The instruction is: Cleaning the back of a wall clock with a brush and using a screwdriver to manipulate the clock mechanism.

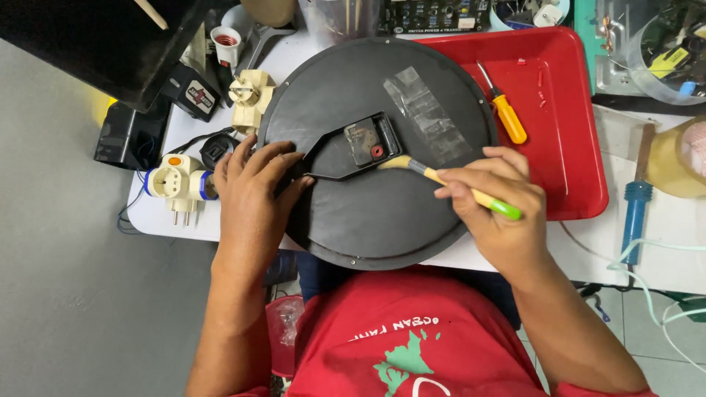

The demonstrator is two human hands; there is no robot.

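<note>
Counter point(662, 242) is white and pretty cluttered, with the big round black clock back point(379, 154) lying face down in the middle, its near edge hanging over toward the person's red shirt point(412, 338). A red tray point(566, 110) sits to the right, tucked partly under the clock's far right rim, with a yellow-handled screwdriver point(504, 110) lying in it. On the disc there's a strip of clear tape point(426, 114) on the far right part, and the small black clock movement box point(371, 141) near the centre.

Left hand point(254, 187) lies flat on the left edge of the disc, fingers a bit spread and pressing down, fingertips just beside the pointed black bracket coming off the movement. Right hand point(496, 198) is over the right side, fingers pinching a small brush point(448, 180) with a yellow and green handle; the bristles touch the right edge of the movement box.

Left of the clock are a couple of cream plug adapters point(176, 184), one with blue trim, plus a black adapter further back. On the far right, a blue-handled tool point(636, 198) lies on the counter.
</note>
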